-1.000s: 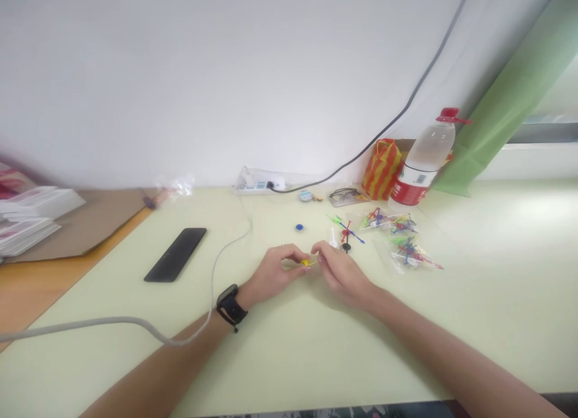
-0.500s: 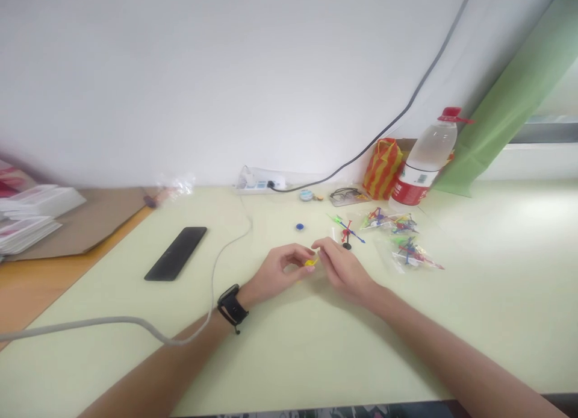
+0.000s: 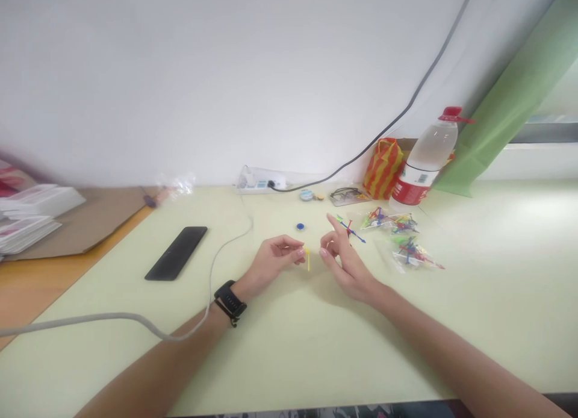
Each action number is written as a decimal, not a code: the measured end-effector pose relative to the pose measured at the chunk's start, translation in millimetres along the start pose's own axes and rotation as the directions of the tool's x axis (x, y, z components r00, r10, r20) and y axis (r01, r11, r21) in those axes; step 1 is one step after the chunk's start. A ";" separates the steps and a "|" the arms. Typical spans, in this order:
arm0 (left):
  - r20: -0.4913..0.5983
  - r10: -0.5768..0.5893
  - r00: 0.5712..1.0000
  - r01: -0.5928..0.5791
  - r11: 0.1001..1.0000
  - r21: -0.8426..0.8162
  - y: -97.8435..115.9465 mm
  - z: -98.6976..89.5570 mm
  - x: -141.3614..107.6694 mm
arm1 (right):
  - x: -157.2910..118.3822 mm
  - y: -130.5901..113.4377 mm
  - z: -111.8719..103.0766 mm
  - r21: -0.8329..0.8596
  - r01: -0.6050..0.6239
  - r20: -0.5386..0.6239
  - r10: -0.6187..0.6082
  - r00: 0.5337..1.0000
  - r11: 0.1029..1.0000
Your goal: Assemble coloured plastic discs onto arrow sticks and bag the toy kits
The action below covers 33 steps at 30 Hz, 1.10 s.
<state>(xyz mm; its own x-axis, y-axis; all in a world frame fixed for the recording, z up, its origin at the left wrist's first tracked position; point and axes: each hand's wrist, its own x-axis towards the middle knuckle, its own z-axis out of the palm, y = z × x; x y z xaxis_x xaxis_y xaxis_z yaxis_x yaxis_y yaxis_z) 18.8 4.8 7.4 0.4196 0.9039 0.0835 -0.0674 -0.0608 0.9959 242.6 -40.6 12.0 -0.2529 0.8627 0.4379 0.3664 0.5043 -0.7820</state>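
Near the middle of the pale table, my left hand point(image 3: 276, 262) pinches a small yellow piece point(image 3: 308, 260), whose thin stem hangs down from the fingertips. My right hand point(image 3: 345, 261) is a little to the right, apart from the yellow piece, with its index finger stretched out and the other fingers curled; nothing shows between them. Just behind it lie a blue stick point(image 3: 356, 232) and a red piece, partly covered by the hand. A small blue disc point(image 3: 300, 227) lies on the table behind the gap between the hands.
Bags of coloured pieces point(image 3: 413, 252) lie at right, before a water bottle point(image 3: 422, 165) and a striped bag point(image 3: 383, 168). A black phone point(image 3: 176, 253) is at left; a grey cable point(image 3: 135, 318) crosses my left forearm. A power strip point(image 3: 262, 184) stands by the wall.
My hands have moved apart. The yellow piece now shows its stem pointing down in my left hand, and my right index finger has stretched out over the coloured pieces.
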 end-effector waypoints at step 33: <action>-0.037 -0.205 0.978 0.161 0.855 -0.493 9.9 -3.5 6.8 | 0.5 1.3 -1.3 -0.349 0.207 0.201 -0.142 0.969 0.914</action>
<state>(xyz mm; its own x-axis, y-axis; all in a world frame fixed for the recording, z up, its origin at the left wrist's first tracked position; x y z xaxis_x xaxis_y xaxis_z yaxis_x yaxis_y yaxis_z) 17.8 11.9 17.7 0.3904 0.9122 -0.1241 -0.4361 0.3019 0.8478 244.1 -39.5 11.8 -0.4772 0.7569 0.4464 0.5954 0.6521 -0.4693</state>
